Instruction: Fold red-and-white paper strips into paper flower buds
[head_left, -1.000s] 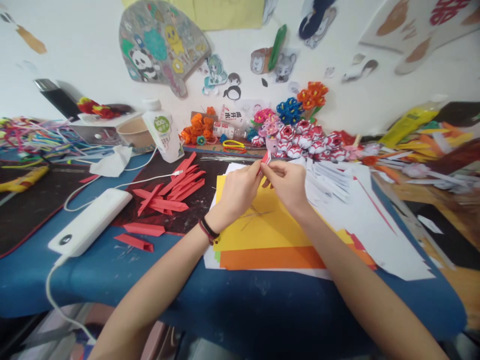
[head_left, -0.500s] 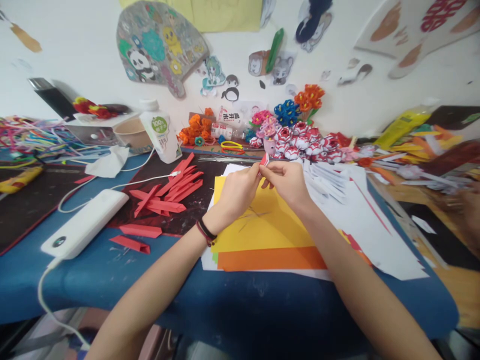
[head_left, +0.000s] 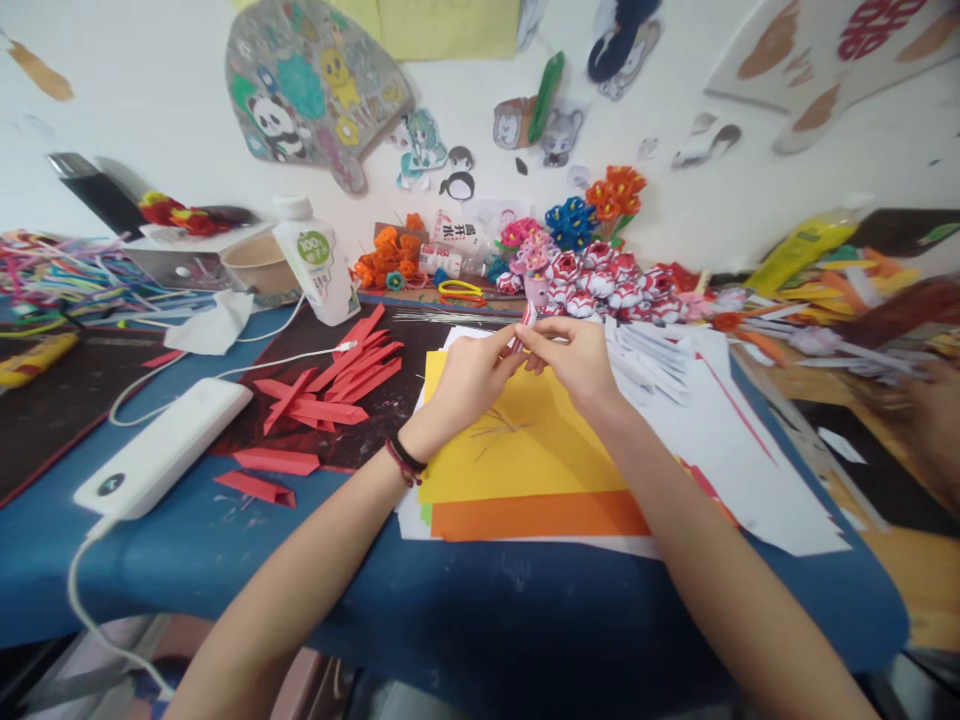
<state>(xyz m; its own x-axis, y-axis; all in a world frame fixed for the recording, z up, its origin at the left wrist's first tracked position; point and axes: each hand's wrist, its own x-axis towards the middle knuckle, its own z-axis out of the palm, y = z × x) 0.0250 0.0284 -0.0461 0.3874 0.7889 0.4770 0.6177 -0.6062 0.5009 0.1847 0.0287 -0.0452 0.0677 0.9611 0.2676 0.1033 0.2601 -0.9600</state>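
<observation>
Between my two hands, above the yellow paper (head_left: 517,450), I hold a small red-and-white folded paper piece (head_left: 528,316). The fingertips of my left hand (head_left: 480,372) pinch its lower left side, and my right hand (head_left: 571,362) pinches it from the right. Its lower end is partly hidden by my fingers. A few thin wires (head_left: 501,425) lie on the yellow sheet under my hands. Folded red paper strips (head_left: 337,385) are heaped to the left. White paper strips (head_left: 651,362) lie just right of my right hand.
Finished red-and-white paper flowers (head_left: 600,280) are piled behind my hands. At left stand a white bottle (head_left: 316,262) and a white power bank (head_left: 165,450) with cables. White sheets (head_left: 739,450) spread to the right. Another person's hand (head_left: 937,425) shows at the far right edge.
The paper piece now sticks up higher above my fingertips and shows more of its red-and-white stripes. My hands stay together in nearly the same place; the view has shifted slightly.
</observation>
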